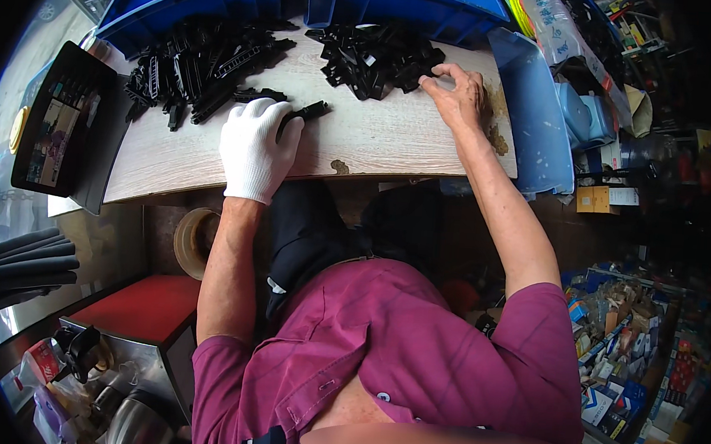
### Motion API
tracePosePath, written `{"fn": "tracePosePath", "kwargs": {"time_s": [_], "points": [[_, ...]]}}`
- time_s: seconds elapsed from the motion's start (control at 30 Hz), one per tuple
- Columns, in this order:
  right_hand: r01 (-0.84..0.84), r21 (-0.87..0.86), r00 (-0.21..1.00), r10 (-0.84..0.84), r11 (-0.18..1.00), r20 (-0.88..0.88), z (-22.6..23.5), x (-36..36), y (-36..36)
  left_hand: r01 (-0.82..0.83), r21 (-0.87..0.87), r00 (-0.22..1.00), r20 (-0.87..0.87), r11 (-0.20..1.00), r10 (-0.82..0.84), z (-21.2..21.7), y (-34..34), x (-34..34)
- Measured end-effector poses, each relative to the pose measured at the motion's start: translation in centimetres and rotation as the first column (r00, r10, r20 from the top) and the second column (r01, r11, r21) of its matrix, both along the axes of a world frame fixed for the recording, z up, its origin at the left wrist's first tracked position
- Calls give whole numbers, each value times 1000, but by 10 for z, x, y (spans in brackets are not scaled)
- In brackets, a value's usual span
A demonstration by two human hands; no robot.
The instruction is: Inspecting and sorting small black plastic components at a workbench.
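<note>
My left hand (253,147), in a white knit glove, is closed around a long black plastic part (312,110) whose end sticks out past the thumb, above the worktable (394,146). Just beyond it lies a heap of long black plastic parts (189,70), some with ladder-like slots. A second heap, of smaller black plastic pieces (371,62), is at the table's far middle. At that heap's right edge is my bare right hand (459,96), thumb and forefinger bent together over the pieces. What lies between those fingertips is too small to make out.
Two blue bins (197,5) (403,9) holding black parts line the table's far edge. A tablet on a stand (57,127) stands at the left. Beside the right edge is a translucent blue tub (536,119). The table's front edge is chipped. A red-topped cabinet (139,306) stands lower left.
</note>
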State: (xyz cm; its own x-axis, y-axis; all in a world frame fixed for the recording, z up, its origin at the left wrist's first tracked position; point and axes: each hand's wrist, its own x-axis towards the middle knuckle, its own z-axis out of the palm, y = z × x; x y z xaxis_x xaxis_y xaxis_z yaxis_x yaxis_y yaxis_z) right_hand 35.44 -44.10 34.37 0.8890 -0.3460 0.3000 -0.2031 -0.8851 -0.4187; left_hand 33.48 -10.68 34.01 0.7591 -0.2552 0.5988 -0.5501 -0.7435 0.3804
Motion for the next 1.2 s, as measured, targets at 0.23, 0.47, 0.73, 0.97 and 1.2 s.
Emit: {"fn": "tracePosePath", "kwargs": {"time_s": [0.23, 0.47, 0.73, 0.97, 1.2], "points": [[-14, -7, 997, 14, 1000, 79, -8, 3, 1, 10, -31, 1000, 6, 999, -9, -1, -1, 1], [33, 84, 992, -43, 996, 118, -1, -8, 10, 6, -72, 1000, 16, 997, -5, -2, 1, 0], [-178, 455, 945, 23, 872, 326, -4, -23, -7, 0, -452, 998, -56, 892, -28, 10, -21, -26], [-362, 823, 922, 35, 437, 386, 13, -53, 39, 233, -460, 922, -177, 857, -345, 13, -119, -19], [-384, 805, 920, 117, 453, 374, 1, -61, 62, 195, -453, 932, -192, 870, -309, 12, -143, -22]]}}
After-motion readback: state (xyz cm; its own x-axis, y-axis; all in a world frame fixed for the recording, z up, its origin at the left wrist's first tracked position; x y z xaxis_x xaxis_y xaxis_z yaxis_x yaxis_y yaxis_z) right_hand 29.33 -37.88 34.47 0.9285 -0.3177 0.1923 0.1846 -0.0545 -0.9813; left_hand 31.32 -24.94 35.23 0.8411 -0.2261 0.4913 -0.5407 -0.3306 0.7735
